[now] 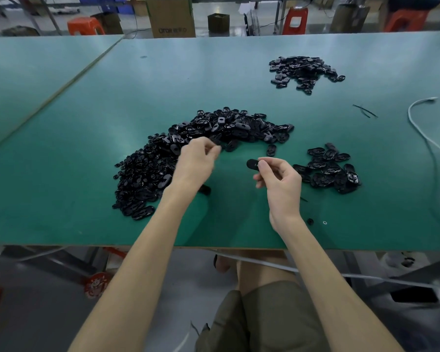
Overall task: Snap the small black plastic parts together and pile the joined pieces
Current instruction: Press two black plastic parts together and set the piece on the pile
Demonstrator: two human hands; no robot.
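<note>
Black plastic parts (214,130) lie heaped beyond the left hand (196,158), its curled fingers' grasp unclear; the right hand (280,179) pinches an oval part (252,164). A smaller pile (328,168) lies right of it.

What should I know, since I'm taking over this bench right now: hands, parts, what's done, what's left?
Left hand: fingertips at the near edge of the big loose pile; blur hides whether it grips a part.
Right hand: pinches one oval black part above the table.
Done: probably the small pile just right of that hand; a third pile lies far right.
Left: apparently most of the big loose pile.
</note>
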